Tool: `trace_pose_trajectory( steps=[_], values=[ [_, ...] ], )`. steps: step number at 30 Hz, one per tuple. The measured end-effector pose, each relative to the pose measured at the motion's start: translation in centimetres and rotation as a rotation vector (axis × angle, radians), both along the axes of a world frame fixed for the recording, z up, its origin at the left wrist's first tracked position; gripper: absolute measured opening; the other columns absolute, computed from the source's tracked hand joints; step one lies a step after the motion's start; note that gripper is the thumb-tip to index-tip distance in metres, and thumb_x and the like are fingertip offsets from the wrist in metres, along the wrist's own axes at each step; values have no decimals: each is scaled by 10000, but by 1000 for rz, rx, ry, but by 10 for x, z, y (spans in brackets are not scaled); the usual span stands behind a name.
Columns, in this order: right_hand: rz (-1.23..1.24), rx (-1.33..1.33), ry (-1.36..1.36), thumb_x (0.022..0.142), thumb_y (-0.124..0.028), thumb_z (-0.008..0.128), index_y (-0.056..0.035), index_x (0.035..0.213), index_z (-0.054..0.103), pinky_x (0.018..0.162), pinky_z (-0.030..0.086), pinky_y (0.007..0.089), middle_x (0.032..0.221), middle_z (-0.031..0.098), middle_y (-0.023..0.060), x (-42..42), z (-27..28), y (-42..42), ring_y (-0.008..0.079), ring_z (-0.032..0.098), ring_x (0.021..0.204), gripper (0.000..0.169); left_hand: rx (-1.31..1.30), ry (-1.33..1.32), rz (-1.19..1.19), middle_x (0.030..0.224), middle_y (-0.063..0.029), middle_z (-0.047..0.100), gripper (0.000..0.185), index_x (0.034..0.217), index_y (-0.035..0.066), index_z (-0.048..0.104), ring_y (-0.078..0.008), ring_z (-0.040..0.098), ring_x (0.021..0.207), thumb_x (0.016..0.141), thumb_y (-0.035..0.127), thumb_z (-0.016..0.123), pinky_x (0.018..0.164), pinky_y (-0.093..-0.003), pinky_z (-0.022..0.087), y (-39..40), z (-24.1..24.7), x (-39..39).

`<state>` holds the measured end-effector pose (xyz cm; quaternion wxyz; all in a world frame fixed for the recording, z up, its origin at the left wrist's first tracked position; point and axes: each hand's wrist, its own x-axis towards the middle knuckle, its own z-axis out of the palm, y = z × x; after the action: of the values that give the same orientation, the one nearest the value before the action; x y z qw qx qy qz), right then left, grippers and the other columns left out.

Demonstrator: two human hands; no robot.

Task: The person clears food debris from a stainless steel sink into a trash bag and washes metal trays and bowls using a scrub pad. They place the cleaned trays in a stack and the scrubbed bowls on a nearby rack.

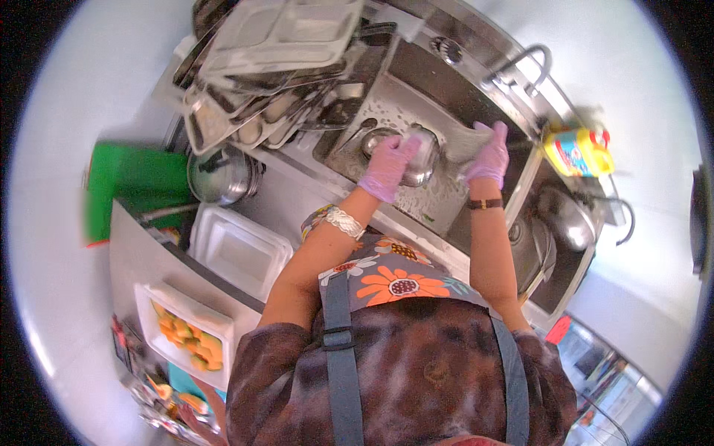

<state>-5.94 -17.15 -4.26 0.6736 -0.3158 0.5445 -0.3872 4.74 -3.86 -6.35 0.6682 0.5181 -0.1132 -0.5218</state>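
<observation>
My left hand (pixel 387 167), in a pink-purple glove, grips a shiny round metal bowl (pixel 427 161) over the sink basin (pixel 396 92). Its fingers are blurred at the bowl's near side. To the right of the bowl is my right hand (pixel 488 159), gloved alike, with the thumb and a finger raised. A pale grey streak (pixel 466 146) lies between that hand and the bowl; whether it is water or something held cannot be told. A smaller metal bowl (pixel 376 142) and a dark-headed ladle or spoon (pixel 362 127) lie in the wet basin, partly behind my left hand.
Stacked compartment trays (pixel 279 39) lean left of the basin. A faucet (pixel 538 61) and a yellow bottle (pixel 580 151) stand behind. The right basin holds metal cookware (pixel 566 217). At left are metal bowls (pixel 220 175), white containers (pixel 240 251), cut orange pieces (pixel 189 340) and another person's hand (pixel 198 421).
</observation>
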Motion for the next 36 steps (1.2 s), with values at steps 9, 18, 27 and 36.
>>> trace_pose_trajectory(
  steps=[9,18,27,36],
  values=[
    [-135,412,-265,840,-502,398,-13,1074,528,812,429,342,1011,582,108,-101,-124,-1,244,559,893,557,-53,-875,-542,660,-156,540,301,760,38,533,-294,510,596,781,336,571,566,-372,402,-4,2,-26],
    [-35,752,-51,791,-661,316,16,1203,448,919,350,282,1168,528,95,-146,-128,28,233,485,1077,803,355,-1363,-886,836,-168,591,208,824,69,551,-349,556,802,775,272,546,698,-427,439,-5,-87,21],
    [-205,-92,529,781,-422,573,2,875,610,714,443,315,826,612,86,-109,-124,-84,190,573,756,436,381,-1568,-608,932,-176,592,193,946,66,553,-349,573,869,790,131,459,751,-432,454,-16,-159,25],
    [1007,-781,1444,695,-395,672,-25,1127,491,829,440,381,1076,555,155,-86,-245,-79,300,524,999,597,422,-1354,-930,769,-159,610,181,817,55,623,-328,604,784,696,146,526,655,-421,496,-24,-69,-9]
  ],
)
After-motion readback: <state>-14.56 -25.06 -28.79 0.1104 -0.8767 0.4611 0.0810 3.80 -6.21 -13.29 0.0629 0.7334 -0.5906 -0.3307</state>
